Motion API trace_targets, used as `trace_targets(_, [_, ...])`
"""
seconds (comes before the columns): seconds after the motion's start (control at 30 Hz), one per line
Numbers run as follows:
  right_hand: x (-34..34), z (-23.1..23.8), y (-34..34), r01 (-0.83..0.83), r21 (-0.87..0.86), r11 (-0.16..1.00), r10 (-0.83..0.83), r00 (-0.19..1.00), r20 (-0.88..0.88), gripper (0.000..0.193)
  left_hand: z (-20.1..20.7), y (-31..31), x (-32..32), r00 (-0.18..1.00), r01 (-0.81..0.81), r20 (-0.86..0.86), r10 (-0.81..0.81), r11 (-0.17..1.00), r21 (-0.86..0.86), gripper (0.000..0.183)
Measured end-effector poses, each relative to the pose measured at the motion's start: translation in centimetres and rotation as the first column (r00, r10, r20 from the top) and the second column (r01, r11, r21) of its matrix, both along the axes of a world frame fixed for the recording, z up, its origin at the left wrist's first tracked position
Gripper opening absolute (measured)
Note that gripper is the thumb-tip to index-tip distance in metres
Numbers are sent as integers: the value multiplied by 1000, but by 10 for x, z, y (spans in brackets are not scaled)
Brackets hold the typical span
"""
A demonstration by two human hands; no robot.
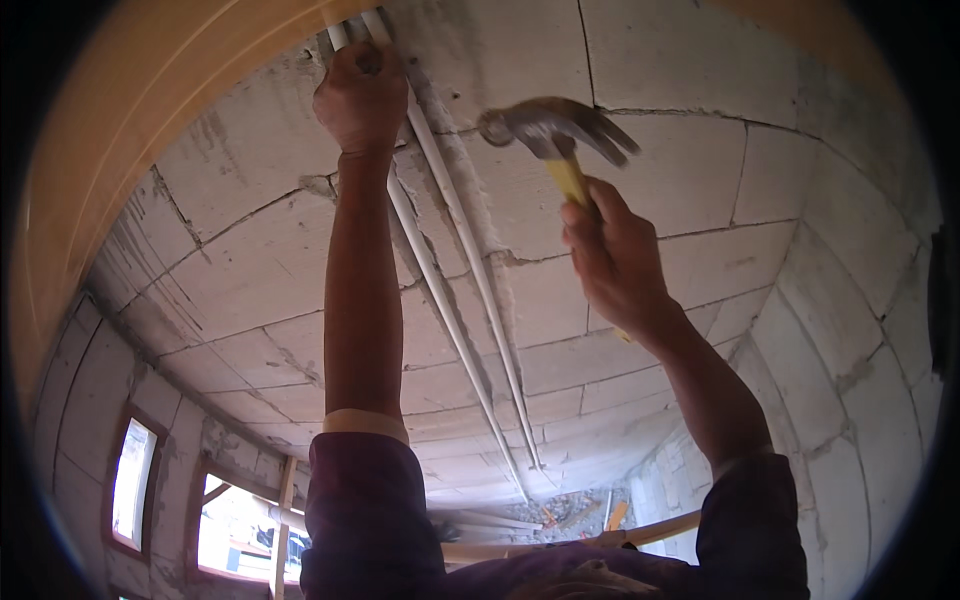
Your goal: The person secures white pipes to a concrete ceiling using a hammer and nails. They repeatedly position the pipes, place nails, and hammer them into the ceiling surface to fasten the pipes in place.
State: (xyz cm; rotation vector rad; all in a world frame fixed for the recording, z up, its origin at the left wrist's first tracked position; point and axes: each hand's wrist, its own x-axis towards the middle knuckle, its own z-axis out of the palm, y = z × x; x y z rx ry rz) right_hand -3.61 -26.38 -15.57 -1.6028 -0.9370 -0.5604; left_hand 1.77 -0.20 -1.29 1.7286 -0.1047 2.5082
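- The right hand [612, 258] is closed tight around the yellow handle of a hammer [556, 135].
- The hammer is up in the air, near the block wall [700, 180] and just to the right of two thin white pipes [450, 230].
- The hammer's metal head looks heavy and hard. The handle looks stiff and smooth, so it could slip. I think low on the handle is the best place to hold it, and that is where the hand is.
- The left hand [360, 95] is high up, curled into a fist, pressing on the pipes near the top of the wall.
- The pipes look light and a bit bendy. They run down the wall in a groove.
- A wooden beam [150, 90] sits at the top left.
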Motion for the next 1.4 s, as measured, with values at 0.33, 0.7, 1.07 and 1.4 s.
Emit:
trace_targets(0.33, [52, 68, 75, 308, 101, 946, -305, 740, 599, 26, -6, 5, 10, 987, 117, 109, -122, 992, 47, 13])
trace_targets(0.7, [63, 104, 85, 361, 121, 925, -316, 550, 773, 24, -11, 5, 12, 991, 113, 76, -112, 994, -3, 12])
trace_targets(1.07, [62, 104, 86, 401, 119, 908, -334, 525, 782, 24, -13, 1, 10, 996, -83, 44, 81, 996, 32, 12])
trace_targets(1.4, [54, 103, 87, 424, 126, 897, -357, 527, 772, 25, -13, 1, 4, 988, -148, -35, 150, 987, 60, 14])
